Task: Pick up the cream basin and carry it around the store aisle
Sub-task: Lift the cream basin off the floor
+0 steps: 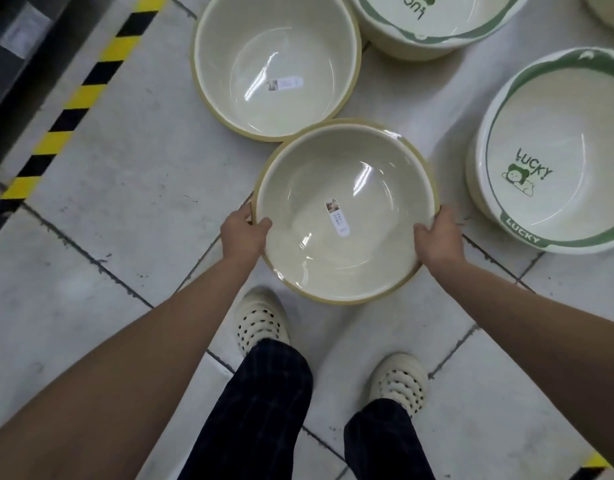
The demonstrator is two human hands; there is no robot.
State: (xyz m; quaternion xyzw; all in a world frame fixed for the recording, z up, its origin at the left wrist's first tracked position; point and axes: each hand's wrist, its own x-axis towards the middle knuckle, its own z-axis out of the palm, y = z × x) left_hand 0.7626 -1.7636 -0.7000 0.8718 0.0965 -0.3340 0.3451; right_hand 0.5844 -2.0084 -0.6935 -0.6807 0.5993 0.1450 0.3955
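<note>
Basin [347,216] sits mid-floor [132,188], just ahead of both feet. Left hand [245,233] on its left rim, right hand [437,239] on its right rim. Second basin [276,64] directly beyond, rims touching or overlapping. Printed basin [555,150] at the right edge; another printed basin [437,22] beyond it. Striped tape [73,102] along the left edge

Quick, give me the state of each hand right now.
Left hand: closed on the left rim of the cream basin.
Right hand: closed on the basin's right rim.
</note>
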